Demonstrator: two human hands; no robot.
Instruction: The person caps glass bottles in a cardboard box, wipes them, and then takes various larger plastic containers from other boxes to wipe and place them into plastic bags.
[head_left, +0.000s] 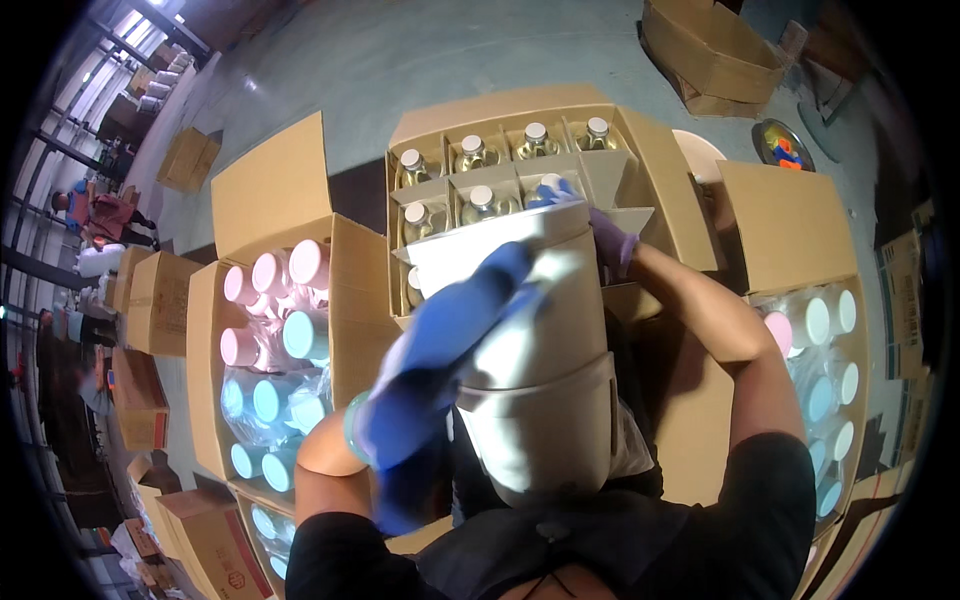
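Observation:
A white plastic bin stands tilted against my lap, its rim toward a divided cardboard carton. My left hand, in a blue-coated glove, is blurred across the front of the bin; whether it grips anything is unclear. Past the rim, my right hand, in a purple and blue glove, has its fingers around the neck of a white-capped bottle; the bin hides part of that hand. More clear glass bottles with white caps stand upright in the carton's compartments. Grey card dividers separate them.
Left of me, an open carton holds pink and blue lidded containers in plastic wrap. Another carton of lidded containers stands at right. Beyond are a pale tub, a dish of coloured items and a carton.

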